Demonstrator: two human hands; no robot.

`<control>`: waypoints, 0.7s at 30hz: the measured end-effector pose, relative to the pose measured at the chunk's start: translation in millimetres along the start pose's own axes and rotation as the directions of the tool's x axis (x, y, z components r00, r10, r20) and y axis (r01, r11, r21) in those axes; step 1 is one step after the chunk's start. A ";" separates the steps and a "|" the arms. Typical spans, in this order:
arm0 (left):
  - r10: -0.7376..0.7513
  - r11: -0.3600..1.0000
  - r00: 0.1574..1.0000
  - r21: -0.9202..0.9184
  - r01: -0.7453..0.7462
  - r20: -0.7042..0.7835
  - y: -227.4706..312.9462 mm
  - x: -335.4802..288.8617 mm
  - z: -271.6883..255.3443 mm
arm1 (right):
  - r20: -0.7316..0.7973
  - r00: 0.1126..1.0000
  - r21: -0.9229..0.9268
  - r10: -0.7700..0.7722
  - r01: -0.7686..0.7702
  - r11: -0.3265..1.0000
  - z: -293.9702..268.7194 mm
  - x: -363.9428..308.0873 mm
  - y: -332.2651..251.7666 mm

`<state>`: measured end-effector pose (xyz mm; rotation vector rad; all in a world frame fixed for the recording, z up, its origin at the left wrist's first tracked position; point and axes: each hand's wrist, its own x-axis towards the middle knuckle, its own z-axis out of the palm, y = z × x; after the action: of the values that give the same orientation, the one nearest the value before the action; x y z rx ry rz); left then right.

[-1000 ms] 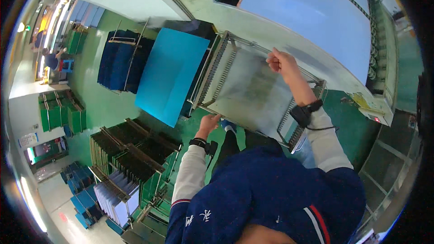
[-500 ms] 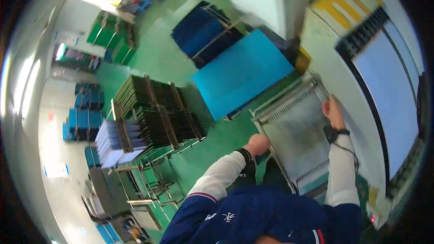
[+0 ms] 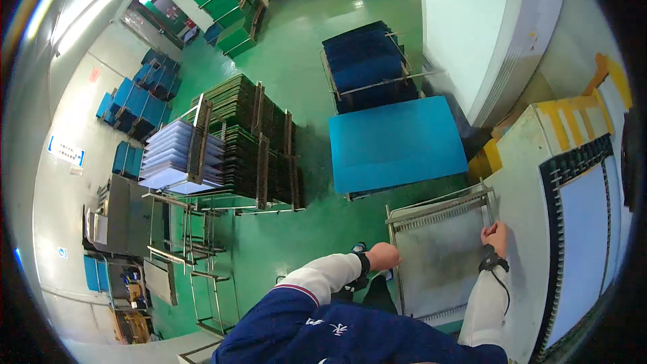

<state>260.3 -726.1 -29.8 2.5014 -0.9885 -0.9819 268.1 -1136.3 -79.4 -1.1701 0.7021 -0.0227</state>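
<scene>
A metal rack (image 3: 393, 241) with comb-like slotted bars and a greyish, smudged flat sheet (image 3: 438, 263) inside its frame stands right in front of me. My left hand (image 3: 383, 257) is closed at the rack's left side rail; its fingers are curled and partly hidden. On the opposite side, my right hand (image 3: 495, 237) is wrapped round the right rail near the far corner. Both wrists wear dark bands, and a cable hangs from the right one. Just beyond the rack's far end lies a flat blue panel (image 3: 397, 148).
Close on my right is a pale machine (image 3: 519, 195) with yellow-striped edges and a slotted bar holding a white sheet (image 3: 586, 229). Racks of dark boards (image 3: 246, 141) and white sheets (image 3: 178, 152) stand left. A dark blue stack (image 3: 364, 61) stands beyond the panel.
My view has turned, so the room now appears more upright and the rack sits lower in the picture. Both hands remain at the rack's side rails.
</scene>
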 end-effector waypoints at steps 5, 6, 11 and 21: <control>-0.063 0.998 0.998 -0.031 0.064 0.024 3.4 -17.5 -7.3 | 0.128 0.964 -0.472 -0.234 0.266 0.840 -1.2 -1.8 13.5; -0.048 0.999 0.999 -0.018 0.048 0.019 0.9 -17.9 -7.1 | 0.178 0.936 -0.652 -0.305 0.344 0.675 -4.3 -3.6 14.9; -0.022 0.995 0.997 0.098 0.015 0.074 8.8 -11.4 -15.2 | -0.418 0.907 -0.455 0.058 -0.264 0.851 -6.5 8.6 -11.0; 0.110 0.971 0.991 0.204 -0.123 0.070 16.5 11.4 -23.0 | -0.111 0.844 -0.990 -0.525 -0.142 -0.019 26.0 -25.6 -25.5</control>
<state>273.9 -745.7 -10.8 2.5560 -1.3026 -0.9654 269.9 -1115.8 -39.9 -2.8645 0.9942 -0.0666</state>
